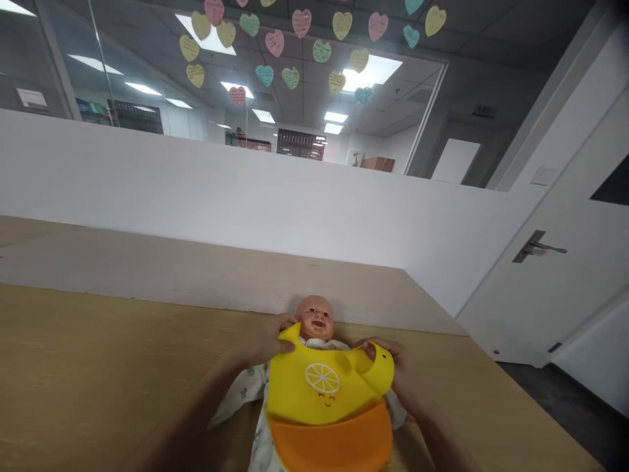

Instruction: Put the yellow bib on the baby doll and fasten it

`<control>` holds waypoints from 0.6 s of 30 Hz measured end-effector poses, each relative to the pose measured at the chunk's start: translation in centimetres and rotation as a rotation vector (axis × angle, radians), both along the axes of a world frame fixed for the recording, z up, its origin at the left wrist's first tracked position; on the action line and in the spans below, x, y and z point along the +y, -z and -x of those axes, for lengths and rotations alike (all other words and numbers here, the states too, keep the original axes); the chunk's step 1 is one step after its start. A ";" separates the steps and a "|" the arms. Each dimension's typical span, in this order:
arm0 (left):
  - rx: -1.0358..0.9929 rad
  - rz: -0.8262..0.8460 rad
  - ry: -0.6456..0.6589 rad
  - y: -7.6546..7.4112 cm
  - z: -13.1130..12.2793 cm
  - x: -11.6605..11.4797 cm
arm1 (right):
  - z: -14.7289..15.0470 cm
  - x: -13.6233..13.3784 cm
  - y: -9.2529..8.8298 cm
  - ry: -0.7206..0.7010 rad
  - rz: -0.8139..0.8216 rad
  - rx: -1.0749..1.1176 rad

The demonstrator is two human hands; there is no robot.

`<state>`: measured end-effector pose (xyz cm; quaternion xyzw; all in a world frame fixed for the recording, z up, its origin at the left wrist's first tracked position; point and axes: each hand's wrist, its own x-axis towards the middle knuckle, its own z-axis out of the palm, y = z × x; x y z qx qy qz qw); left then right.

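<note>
A yellow bib (295, 393) with a lemon-slice print and an orange catch pocket (334, 442) lies spread over the chest of a baby doll (315, 318). My left hand (272, 337) grips the bib's upper left strap beside the doll's neck. At the other side, my right hand (393, 360) holds the right strap, which curls over with a small hole showing near its end. The doll lies face up in a white patterned outfit (250, 387). Its lower body is partly covered by the bib, and the strap ends are apart.
The doll rests on a wooden table (122, 373) whose far side meets a paler ledge (196, 262) along a white wall (246, 196). Heart-shaped notes (301, 23) dot the glass above. A door with a metal handle (538, 248) stands at the right.
</note>
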<state>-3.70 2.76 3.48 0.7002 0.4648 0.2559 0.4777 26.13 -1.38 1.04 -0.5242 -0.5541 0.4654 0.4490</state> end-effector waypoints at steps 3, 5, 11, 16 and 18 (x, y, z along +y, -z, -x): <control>-0.056 0.030 -0.085 -1.1 0.1 -0.3 | 0.2 0.8 0.2 0.131 -0.023 0.079; -0.050 0.024 -0.169 -1.4 0.1 -0.3 | 0.1 2.1 0.5 0.209 -0.042 0.079; 0.063 0.075 -0.212 -1.0 0.2 0.2 | -0.8 7.7 0.7 0.378 0.031 0.095; 0.086 0.094 -0.217 1.2 0.6 1.6 | 0.2 11.0 0.7 0.419 0.111 0.097; 0.063 0.089 -0.190 2.4 0.7 2.2 | 0.8 11.6 0.7 0.417 0.085 0.141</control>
